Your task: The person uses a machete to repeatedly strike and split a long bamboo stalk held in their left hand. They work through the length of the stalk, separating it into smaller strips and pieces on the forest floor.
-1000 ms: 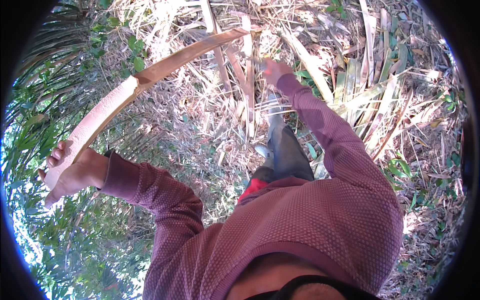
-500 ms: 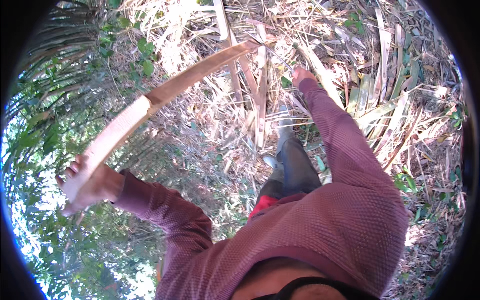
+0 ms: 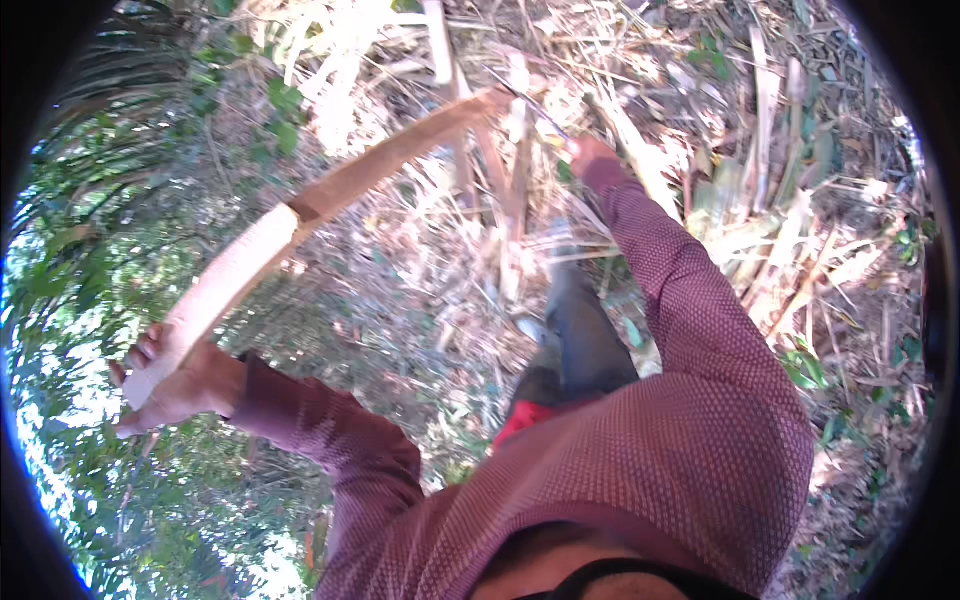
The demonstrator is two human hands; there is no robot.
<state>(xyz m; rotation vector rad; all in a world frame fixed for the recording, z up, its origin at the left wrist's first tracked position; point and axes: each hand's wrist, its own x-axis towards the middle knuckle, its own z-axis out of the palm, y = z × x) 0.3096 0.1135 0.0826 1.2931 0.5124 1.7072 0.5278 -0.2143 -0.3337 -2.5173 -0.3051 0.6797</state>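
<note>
A long wooden strip (image 3: 240, 262) slants from the lower left up to the top middle. Its near part is pale and freshly bared, its far part brown. My left hand (image 3: 195, 382) grips the near end, fingers curled around the edge. Out ahead, my right hand (image 3: 592, 152) is closed on the handle of a knife with a long thin blade (image 3: 525, 100). That blade crosses the strip's far end; whether it cuts in or only touches cannot be told. Motion blurs the right hand a little.
Dry split stalks (image 3: 515, 180) lie beyond the strip, with more flat pieces (image 3: 770, 130) at the far right. Leafy plants and palm fronds (image 3: 120, 110) stand along the left. My dark boots (image 3: 580, 310) are planted on litter-covered ground.
My right hand has shifted slightly left, and the blade now reaches farther past the strip's far end. The left hand keeps its grip, and the strip has barely moved.
</note>
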